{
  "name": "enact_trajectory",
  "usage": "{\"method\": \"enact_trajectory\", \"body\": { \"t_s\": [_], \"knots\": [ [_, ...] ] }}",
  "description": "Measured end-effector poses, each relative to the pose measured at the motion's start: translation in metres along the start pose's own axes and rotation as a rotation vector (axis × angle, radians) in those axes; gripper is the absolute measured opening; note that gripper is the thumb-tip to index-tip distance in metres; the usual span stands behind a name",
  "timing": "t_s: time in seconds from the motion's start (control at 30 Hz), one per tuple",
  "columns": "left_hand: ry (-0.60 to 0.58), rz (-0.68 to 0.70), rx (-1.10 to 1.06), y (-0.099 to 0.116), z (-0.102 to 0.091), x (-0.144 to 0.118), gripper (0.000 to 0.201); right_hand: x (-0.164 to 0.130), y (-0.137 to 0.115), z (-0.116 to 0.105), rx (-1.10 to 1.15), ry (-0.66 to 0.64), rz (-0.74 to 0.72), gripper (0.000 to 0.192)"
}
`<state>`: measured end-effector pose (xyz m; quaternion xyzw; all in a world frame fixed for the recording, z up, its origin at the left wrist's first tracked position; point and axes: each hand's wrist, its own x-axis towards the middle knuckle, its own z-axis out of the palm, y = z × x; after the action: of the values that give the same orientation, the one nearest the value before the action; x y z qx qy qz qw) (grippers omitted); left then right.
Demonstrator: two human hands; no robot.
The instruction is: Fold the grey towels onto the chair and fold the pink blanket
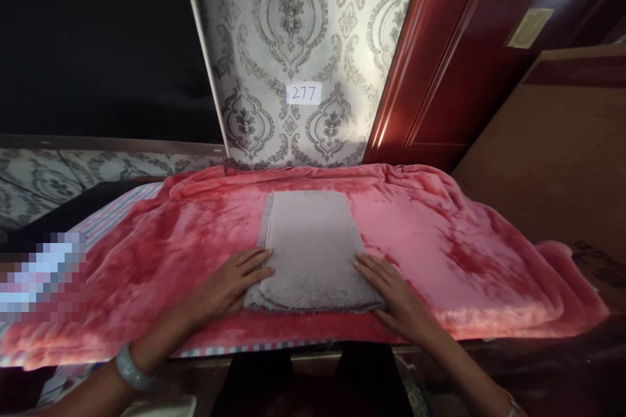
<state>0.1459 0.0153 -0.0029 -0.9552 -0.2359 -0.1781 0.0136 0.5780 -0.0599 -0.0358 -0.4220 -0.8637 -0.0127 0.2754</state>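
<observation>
A folded grey cloth (313,247), like a towel, lies flat on a pink and red plush blanket (415,241). My left hand (237,280) rests at the cloth's left edge, its fingertips on the fabric and its fingers stretched out. At the opposite edge, my right hand (391,283) lies with fingers extended and tips touching the cloth. Neither hand grips it. Along the left side a lower layer of the cloth sticks out a little, and its near edge looks frayed.
A large dark television screen (98,45) stands at the back left. Behind the blanket is patterned wallpaper (288,19) with a paper label (304,93) reading 277. A red wooden door frame (415,65) and a big cardboard box (552,156) are on the right. Checked cloth (127,205) shows under the blanket.
</observation>
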Motion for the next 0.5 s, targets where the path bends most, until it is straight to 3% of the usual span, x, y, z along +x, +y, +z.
{"method": "enact_trajectory", "body": {
  "t_s": [0.2,0.37,0.5],
  "knots": [
    [0.107,-0.029,-0.081,0.003,-0.015,0.025,0.042,0.021,-0.061,-0.010,-0.050,-0.039,0.062,0.085],
    [0.132,-0.059,-0.092,0.017,-0.031,0.054,0.055,0.075,-0.103,0.022,0.080,-0.019,0.048,0.103],
    [0.135,-0.050,-0.084,0.028,-0.034,0.065,0.061,0.107,-0.109,0.044,0.203,0.090,0.111,0.091]
  ]
}}
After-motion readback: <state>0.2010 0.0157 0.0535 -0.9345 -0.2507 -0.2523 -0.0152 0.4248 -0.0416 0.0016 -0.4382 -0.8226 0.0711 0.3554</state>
